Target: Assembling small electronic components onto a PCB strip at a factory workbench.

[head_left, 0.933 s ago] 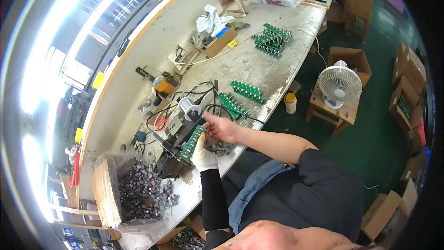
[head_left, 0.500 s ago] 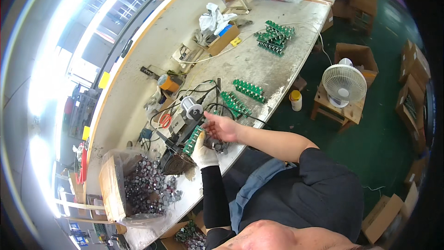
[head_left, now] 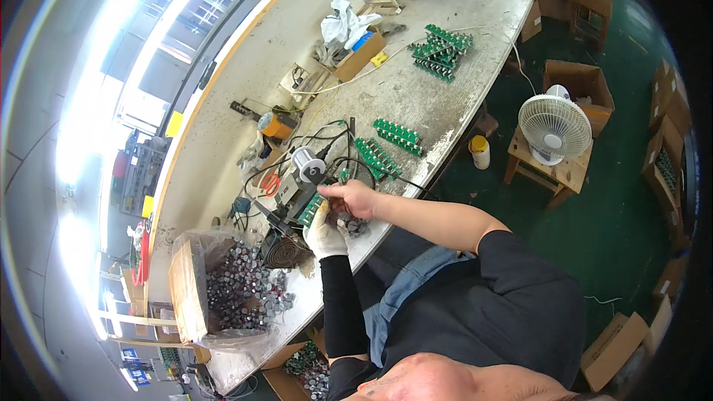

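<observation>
My gloved left grip (head_left: 325, 235) clasps a green board (head_left: 310, 212); from here I can't tell whether the right grip (head_left: 358, 199), just beside it, is closed.

Right hand (head_left: 358, 199) has apparently neared green board (head_left: 310, 212).

Green circuit board (head_left: 309, 212): narrow strip, small pale components along its face. Held in the gloved left hand (head_left: 325, 235), gripped on its right side, over the near edge area of the worktop (head_left: 405, 96). Long axis slants near-left to far-right. Bare right hand (head_left: 355, 199) is at its far end, contact unclear. Hands cover part of it; full length hidden.
</observation>
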Demonstrator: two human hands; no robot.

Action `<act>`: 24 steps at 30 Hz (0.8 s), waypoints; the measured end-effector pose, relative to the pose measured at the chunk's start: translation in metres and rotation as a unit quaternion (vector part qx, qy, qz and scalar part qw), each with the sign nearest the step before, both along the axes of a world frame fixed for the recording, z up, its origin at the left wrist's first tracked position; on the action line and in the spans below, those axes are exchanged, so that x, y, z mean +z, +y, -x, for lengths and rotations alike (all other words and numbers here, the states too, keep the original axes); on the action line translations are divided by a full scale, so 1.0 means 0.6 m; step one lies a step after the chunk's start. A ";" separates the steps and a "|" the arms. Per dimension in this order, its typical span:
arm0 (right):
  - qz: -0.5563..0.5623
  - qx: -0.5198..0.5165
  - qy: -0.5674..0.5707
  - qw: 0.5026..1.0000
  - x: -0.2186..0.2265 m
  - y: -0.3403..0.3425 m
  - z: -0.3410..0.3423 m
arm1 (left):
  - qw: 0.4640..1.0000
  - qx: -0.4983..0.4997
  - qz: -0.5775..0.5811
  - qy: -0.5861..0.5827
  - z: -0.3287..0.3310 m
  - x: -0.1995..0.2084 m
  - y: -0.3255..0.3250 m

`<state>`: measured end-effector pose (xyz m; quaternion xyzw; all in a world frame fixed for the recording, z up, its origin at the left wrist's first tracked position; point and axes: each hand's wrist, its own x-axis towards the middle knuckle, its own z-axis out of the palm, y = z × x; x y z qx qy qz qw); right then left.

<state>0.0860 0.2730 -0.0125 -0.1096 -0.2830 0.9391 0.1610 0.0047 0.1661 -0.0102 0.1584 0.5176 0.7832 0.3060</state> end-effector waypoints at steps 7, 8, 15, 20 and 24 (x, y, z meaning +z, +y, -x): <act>0.138 0.117 0.046 0.982 -0.030 0.022 0.005 | 0.993 -0.064 -0.035 -0.088 -0.013 0.022 -0.024; 0.137 0.119 0.043 0.983 -0.027 0.019 0.003 | 0.996 -0.046 -0.021 -0.075 -0.012 0.019 -0.023; 0.159 0.094 0.048 0.982 -0.040 0.021 0.016 | 0.983 -0.077 -0.059 -0.153 -0.015 0.017 -0.015; 0.133 0.031 0.069 0.988 -0.061 0.023 0.006 | 0.997 -0.029 -0.068 -0.020 -0.059 0.035 0.012; 0.072 -0.100 0.035 0.992 -0.007 -0.001 -0.022 | 0.996 0.012 -0.049 0.077 -0.062 0.025 0.021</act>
